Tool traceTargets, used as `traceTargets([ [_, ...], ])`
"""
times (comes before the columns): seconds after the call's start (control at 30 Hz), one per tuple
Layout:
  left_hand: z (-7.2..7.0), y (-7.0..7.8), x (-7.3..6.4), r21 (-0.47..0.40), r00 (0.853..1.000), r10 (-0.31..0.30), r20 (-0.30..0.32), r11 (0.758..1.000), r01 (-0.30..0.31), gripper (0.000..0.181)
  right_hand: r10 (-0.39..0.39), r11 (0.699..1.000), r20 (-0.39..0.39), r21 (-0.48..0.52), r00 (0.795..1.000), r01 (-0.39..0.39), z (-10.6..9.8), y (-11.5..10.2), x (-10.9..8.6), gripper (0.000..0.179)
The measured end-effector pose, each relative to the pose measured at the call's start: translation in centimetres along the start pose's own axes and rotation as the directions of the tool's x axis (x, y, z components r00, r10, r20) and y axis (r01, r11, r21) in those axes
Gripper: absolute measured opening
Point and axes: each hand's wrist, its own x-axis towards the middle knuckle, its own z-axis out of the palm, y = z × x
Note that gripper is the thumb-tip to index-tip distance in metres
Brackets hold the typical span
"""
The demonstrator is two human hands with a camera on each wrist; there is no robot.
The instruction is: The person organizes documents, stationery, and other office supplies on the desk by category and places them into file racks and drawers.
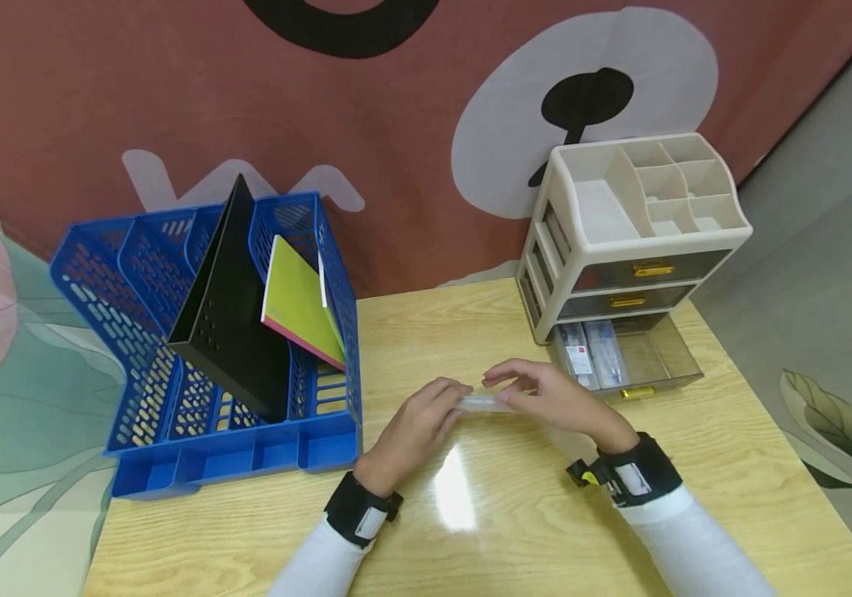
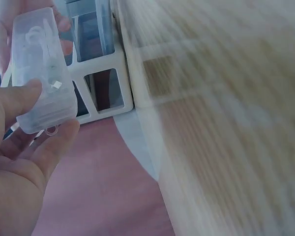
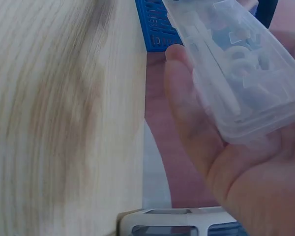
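Above the table in front of me, both hands hold a small translucent plastic case (image 1: 481, 404). My left hand (image 1: 418, 421) pinches its left end, the thumb (image 2: 22, 101) on its face and fingers behind. At the other end, my right hand (image 1: 560, 398) grips the case, its thumb (image 3: 184, 93) along one side. Through the frosted plastic, in the right wrist view, white ring-like pieces (image 3: 241, 59) and a long thin strip show. The lid looks closed.
A blue desk file rack (image 1: 239, 452) on the left holds a black folder (image 1: 239, 315) and a yellow-green notebook (image 1: 299, 303). At right stands a cream drawer unit (image 1: 649, 236); its bottom drawer (image 1: 660, 361) is pulled out, with clear packets (image 1: 605, 352) inside.
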Motion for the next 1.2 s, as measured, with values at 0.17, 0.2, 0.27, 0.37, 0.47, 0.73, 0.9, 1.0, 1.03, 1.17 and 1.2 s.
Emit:
traceTargets([
  [0.17,0.2,-0.1,-0.4,-0.05,0.997,-0.08,-0.008,0.996,0.08,0.03,0.028,1.0,-0.031,0.014,0.999,-0.027,-0.5,0.3,-0.4,0.032],
  [0.2,0.2,-0.1,-0.5,-0.058,0.995,-0.103,-0.011,0.993,0.103,0.031,0.042,0.998,-0.037,0.043,0.998,-0.04,-0.6,0.3,-0.5,0.034],
  [0.27,0.2,-0.2,-0.7,-0.085,0.989,-0.146,-0.018,0.986,0.144,0.032,0.065,0.993,-0.052,0.106,0.997,-0.059,-0.6,0.4,-0.7,0.039],
  [0.37,0.2,-0.3,-0.9,-0.138,0.979,-0.203,-0.033,0.971,0.197,0.033,0.093,0.969,-0.062,0.236,0.994,-0.076,-0.6,0.5,-1.1,0.046],
  [0.47,0.2,-0.3,-1.0,-0.194,0.966,-0.256,-0.043,0.95,0.244,0.035,0.102,0.948,-0.077,0.311,0.992,-0.074,-0.4,0.7,-1.3,0.048],
  [0.73,0.4,-0.3,-1.2,-0.303,0.934,-0.357,-0.025,0.893,0.333,0.035,0.097,0.94,-0.141,0.338,0.985,-0.044,0.2,0.7,-1.6,0.044],
  [0.9,0.3,-0.2,-1.3,-0.311,0.93,-0.368,-0.005,0.884,0.348,0.037,0.108,0.945,-0.15,0.324,0.983,-0.054,0.3,0.8,-1.6,0.043],
  [1.0,0.1,-0.3,-1.3,-0.278,0.939,-0.345,-0.013,0.903,0.328,0.036,0.113,0.941,-0.142,0.334,0.983,-0.06,0.3,0.9,-1.7,0.042],
  [1.03,0.1,-0.3,-1.3,-0.262,0.942,-0.334,-0.02,0.911,0.317,0.035,0.118,0.938,-0.137,0.341,0.984,-0.065,0.3,0.9,-1.7,0.042],
  [1.17,-0.2,-0.6,-1.2,-0.215,0.956,-0.291,-0.033,0.936,0.278,0.032,0.142,0.938,-0.104,0.333,0.984,-0.1,0.2,0.8,-1.7,0.044],
  [1.2,-0.2,-0.6,-1.2,-0.206,0.958,-0.285,-0.033,0.94,0.272,0.031,0.153,0.941,-0.092,0.318,0.984,-0.117,0.2,0.8,-1.8,0.044],
])
